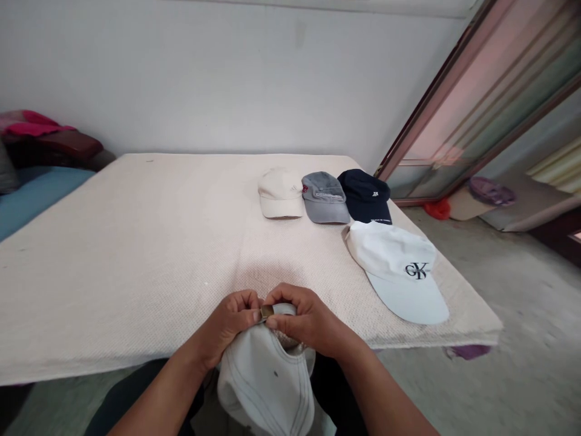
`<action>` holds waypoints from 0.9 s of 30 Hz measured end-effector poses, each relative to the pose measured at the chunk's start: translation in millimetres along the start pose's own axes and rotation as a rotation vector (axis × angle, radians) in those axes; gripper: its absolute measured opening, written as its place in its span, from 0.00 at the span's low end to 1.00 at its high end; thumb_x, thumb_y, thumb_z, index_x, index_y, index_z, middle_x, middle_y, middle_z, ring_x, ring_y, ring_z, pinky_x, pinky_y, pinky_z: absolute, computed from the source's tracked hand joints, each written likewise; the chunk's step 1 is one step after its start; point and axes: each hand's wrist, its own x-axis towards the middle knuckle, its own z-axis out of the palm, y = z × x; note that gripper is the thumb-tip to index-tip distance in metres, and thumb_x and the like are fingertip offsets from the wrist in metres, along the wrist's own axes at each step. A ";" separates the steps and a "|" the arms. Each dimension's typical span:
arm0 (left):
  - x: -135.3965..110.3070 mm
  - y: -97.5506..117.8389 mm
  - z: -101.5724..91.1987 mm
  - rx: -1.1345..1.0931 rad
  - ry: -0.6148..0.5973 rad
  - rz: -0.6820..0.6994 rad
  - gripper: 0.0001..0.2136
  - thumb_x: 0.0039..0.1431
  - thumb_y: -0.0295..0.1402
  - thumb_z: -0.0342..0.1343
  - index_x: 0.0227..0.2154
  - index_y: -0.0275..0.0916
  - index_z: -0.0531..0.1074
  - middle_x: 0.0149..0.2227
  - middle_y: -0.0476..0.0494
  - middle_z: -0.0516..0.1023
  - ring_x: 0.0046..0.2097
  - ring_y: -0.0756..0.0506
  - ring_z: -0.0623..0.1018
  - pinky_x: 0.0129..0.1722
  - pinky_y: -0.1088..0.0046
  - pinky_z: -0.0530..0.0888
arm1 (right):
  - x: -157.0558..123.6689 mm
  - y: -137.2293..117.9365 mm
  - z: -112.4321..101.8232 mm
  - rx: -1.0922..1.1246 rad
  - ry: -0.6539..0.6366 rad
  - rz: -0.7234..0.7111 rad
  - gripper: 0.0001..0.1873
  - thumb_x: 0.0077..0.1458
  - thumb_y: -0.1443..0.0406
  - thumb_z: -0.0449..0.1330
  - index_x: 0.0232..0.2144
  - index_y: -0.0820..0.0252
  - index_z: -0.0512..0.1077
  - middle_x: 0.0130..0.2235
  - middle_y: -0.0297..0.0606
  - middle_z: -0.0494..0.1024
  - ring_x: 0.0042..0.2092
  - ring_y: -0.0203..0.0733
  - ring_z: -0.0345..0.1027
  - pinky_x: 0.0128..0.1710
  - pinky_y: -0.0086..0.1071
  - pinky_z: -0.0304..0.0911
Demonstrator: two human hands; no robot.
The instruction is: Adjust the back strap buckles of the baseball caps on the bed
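Note:
A pale grey-white baseball cap [267, 378] hangs between my hands just off the bed's front edge, its back strap turned upward. My left hand [231, 324] pinches the strap beside the brass-coloured buckle [267, 311]. On the other side of that buckle, my right hand [308, 315] grips the strap between thumb and fingers. Part of the strap loops out under the right fingers. The strap's end at the left fingertips is hidden.
On the cream bedcover [136, 260] lie a beige cap [280, 191], a grey cap [324, 194], a navy cap [364, 192] and a white cap with black letters [393, 263]. Blue bedding [45, 194] is at the left. A wall [204, 79] stands behind.

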 end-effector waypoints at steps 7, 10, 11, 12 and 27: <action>1.3 -1.7 -3.9 -0.021 0.015 -0.077 0.10 0.47 0.30 0.63 0.33 0.35 0.72 0.28 0.46 0.74 0.28 0.49 0.72 0.29 0.75 0.67 | 3.5 3.5 -1.0 0.026 0.012 -0.010 0.08 0.48 0.65 0.64 0.33 0.58 0.72 0.28 0.30 0.68 0.27 0.31 0.56 0.27 0.26 0.54; 2.2 -4.1 -4.0 0.004 -0.001 -0.071 0.10 0.52 0.36 0.60 0.30 0.32 0.74 0.26 0.44 0.74 0.27 0.49 0.72 0.28 0.75 0.68 | 5.5 5.6 0.0 0.045 0.002 -0.010 0.08 0.47 0.64 0.65 0.32 0.59 0.72 0.27 0.30 0.67 0.27 0.30 0.55 0.27 0.26 0.53; 2.3 -4.1 -3.9 0.000 -0.011 -0.058 0.10 0.53 0.36 0.60 0.28 0.32 0.74 0.24 0.45 0.74 0.25 0.50 0.71 0.27 0.75 0.67 | 6.2 6.1 -0.1 0.051 0.004 -0.008 0.09 0.47 0.64 0.65 0.33 0.59 0.72 0.26 0.29 0.66 0.26 0.30 0.55 0.26 0.26 0.52; 2.2 -3.4 -3.9 -0.012 -0.016 -0.042 0.10 0.53 0.36 0.60 0.26 0.32 0.74 0.23 0.46 0.73 0.24 0.51 0.70 0.26 0.76 0.66 | 6.7 6.4 -0.9 0.058 0.004 -0.004 0.10 0.48 0.63 0.65 0.34 0.59 0.71 0.26 0.29 0.65 0.26 0.30 0.54 0.26 0.26 0.52; 19.8 18.9 -4.7 -0.295 0.195 -0.026 0.05 0.52 0.32 0.61 0.29 0.35 0.76 0.27 0.43 0.80 0.28 0.45 0.77 0.33 0.69 0.74 | -4.9 25.8 -46.0 0.284 -0.140 0.159 0.16 0.45 0.59 0.68 0.34 0.64 0.73 0.31 0.33 0.71 0.31 0.33 0.61 0.30 0.26 0.56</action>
